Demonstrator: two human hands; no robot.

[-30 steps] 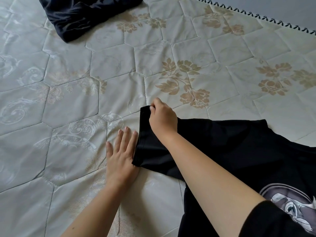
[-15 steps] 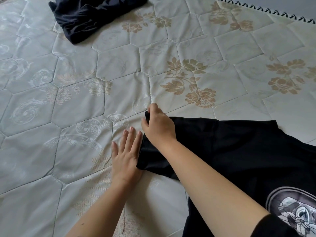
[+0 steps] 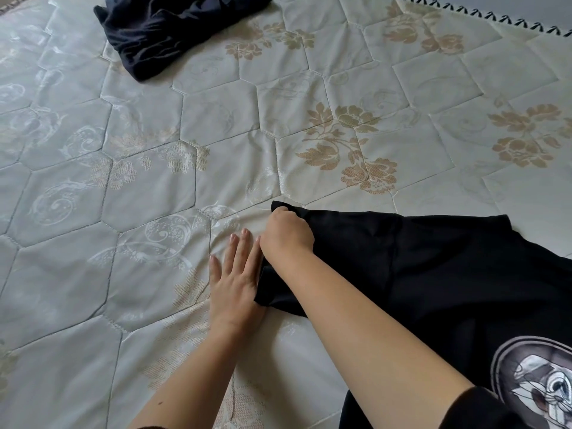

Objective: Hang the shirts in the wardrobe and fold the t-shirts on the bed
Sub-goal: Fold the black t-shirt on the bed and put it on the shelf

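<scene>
A black t-shirt with a round grey print at its lower right lies spread on the quilted bed. Its left sleeve points toward the middle of the bed. My right hand grips the end of that sleeve with curled fingers. Flat on the bed, my left hand rests with straight fingers beside the sleeve's edge, touching it. A second dark garment lies crumpled at the far left top of the bed.
The bed cover is pale with hexagon quilting and gold flower prints. Its trimmed far edge runs along the top right, with grey floor beyond. My own black sleeve shows at the bottom right.
My right hand has drawn the sleeve end a little to the right, bunching it. The left hand has stayed flat by the sleeve's edge.
</scene>
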